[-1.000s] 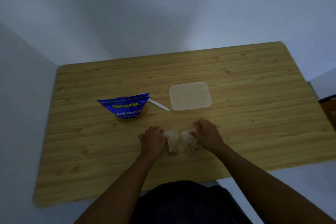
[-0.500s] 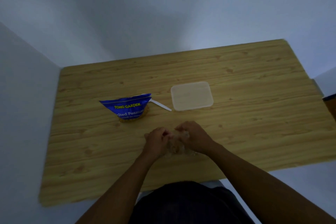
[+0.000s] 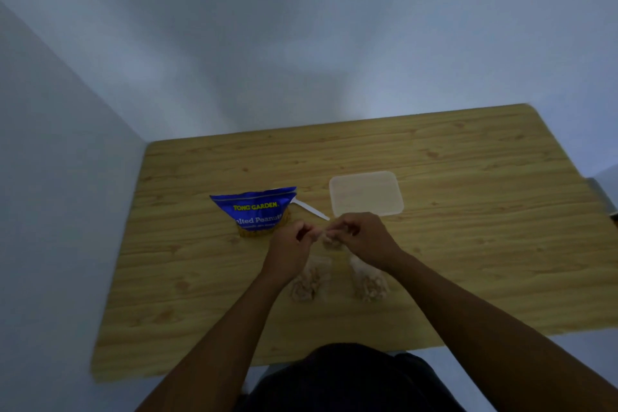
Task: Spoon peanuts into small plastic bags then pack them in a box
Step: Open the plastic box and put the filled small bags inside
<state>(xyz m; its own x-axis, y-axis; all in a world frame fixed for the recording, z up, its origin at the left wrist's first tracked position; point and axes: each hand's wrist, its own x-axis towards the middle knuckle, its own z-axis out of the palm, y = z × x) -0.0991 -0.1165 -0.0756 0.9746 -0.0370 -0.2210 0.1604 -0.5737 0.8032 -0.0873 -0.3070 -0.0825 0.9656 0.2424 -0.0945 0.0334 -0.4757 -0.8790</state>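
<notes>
My left hand (image 3: 290, 246) and my right hand (image 3: 364, 237) meet above the table, and both pinch the top of a small plastic bag of peanuts (image 3: 331, 241) held between them. Two more small filled bags lie on the wooden table (image 3: 485, 244) under my wrists, one on the left (image 3: 309, 281) and one on the right (image 3: 369, 282). A blue peanut pack (image 3: 255, 209) stands open to the left. A white plastic spoon (image 3: 309, 209) sticks out of its right side. The translucent plastic box (image 3: 366, 193), with its lid on, sits just beyond my hands.
The table stands in a corner, with pale walls along its left and far edges. Its near edge runs close to my dark-clothed body (image 3: 347, 378).
My hands came together over the small bags, then rose and moved away from me with one bag pinched between them. Two bags stayed on the table.
</notes>
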